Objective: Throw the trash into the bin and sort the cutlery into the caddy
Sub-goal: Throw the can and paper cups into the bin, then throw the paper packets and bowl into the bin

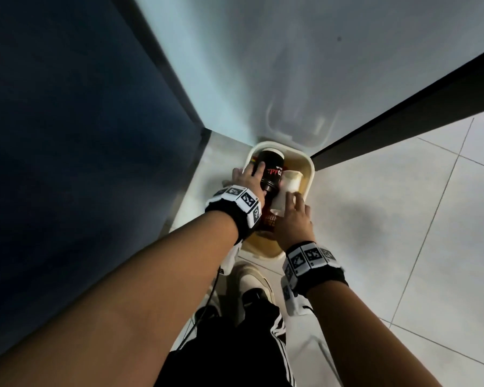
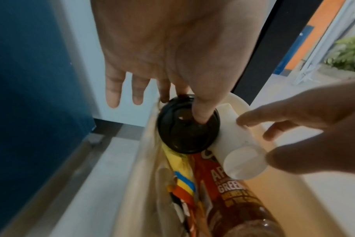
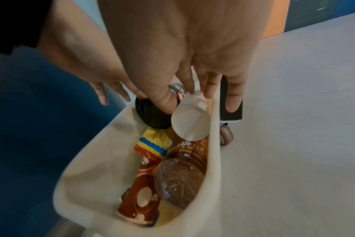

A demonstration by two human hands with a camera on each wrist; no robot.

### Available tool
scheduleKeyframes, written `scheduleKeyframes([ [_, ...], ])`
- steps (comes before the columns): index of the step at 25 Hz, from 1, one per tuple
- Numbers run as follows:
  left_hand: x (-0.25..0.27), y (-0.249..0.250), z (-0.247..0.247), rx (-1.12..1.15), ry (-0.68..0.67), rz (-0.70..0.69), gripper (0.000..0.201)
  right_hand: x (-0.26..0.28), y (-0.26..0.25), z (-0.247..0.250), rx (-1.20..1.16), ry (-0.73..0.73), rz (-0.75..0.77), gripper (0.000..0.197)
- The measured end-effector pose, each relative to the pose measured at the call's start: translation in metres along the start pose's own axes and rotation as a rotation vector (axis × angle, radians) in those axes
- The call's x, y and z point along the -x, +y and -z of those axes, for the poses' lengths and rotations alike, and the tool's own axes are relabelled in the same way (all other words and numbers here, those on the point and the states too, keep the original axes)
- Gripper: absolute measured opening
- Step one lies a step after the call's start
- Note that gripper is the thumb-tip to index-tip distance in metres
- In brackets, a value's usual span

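A cream bin (image 1: 311,174) stands on the floor below me, its lid (image 1: 299,121) swung up against the wall. My left hand (image 1: 246,180) (image 2: 182,107) holds a black lidded cup (image 1: 271,169) (image 2: 178,136) (image 3: 150,117) over the bin's far left corner, thumb on the lid and fingers behind the rim. My right hand (image 1: 291,213) (image 3: 187,97) (image 2: 259,139) pinches a white paper cup (image 1: 288,185) (image 2: 243,160) (image 3: 191,121) just beside it, inside the bin's mouth. No cutlery or caddy is in view.
Inside the bin lie a brown tea bottle (image 3: 178,181), a yellow snack wrapper (image 3: 154,141) and a red-brown packet (image 3: 140,200). A blue panel (image 1: 67,135) stands at the left, a black post on a caster (image 3: 226,134) at the right. My shoe (image 1: 252,280) stands in front of the bin.
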State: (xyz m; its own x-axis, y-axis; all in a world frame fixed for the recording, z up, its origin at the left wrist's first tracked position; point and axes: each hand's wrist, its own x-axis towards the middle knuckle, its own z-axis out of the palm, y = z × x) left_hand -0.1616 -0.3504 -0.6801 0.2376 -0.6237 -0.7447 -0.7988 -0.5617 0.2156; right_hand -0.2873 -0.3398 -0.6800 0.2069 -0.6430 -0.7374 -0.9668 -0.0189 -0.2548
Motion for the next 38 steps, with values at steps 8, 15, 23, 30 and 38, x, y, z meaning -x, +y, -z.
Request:
scheduleKeyframes([
  [8,0.142,0.007,0.094,0.556,0.106,0.023,0.04,0.099,-0.048,0.098,-0.233,0.109,0.146,0.043],
  [15,0.32,0.026,0.216,0.998,0.404,0.021,0.025,0.235,-0.146,0.216,-0.265,0.143,0.439,0.034],
  [23,0.525,-0.016,0.319,1.103,0.735,0.004,0.021,0.404,-0.257,0.313,-0.127,0.19,0.976,0.026],
  [30,0.698,-0.124,0.318,1.181,1.076,0.209,0.016,0.555,-0.382,0.269,0.069,-0.148,1.469,0.024],
  [38,0.839,-0.246,0.247,1.157,1.3,0.706,0.018,0.663,-0.473,0.137,0.391,-0.255,1.613,0.035],
])
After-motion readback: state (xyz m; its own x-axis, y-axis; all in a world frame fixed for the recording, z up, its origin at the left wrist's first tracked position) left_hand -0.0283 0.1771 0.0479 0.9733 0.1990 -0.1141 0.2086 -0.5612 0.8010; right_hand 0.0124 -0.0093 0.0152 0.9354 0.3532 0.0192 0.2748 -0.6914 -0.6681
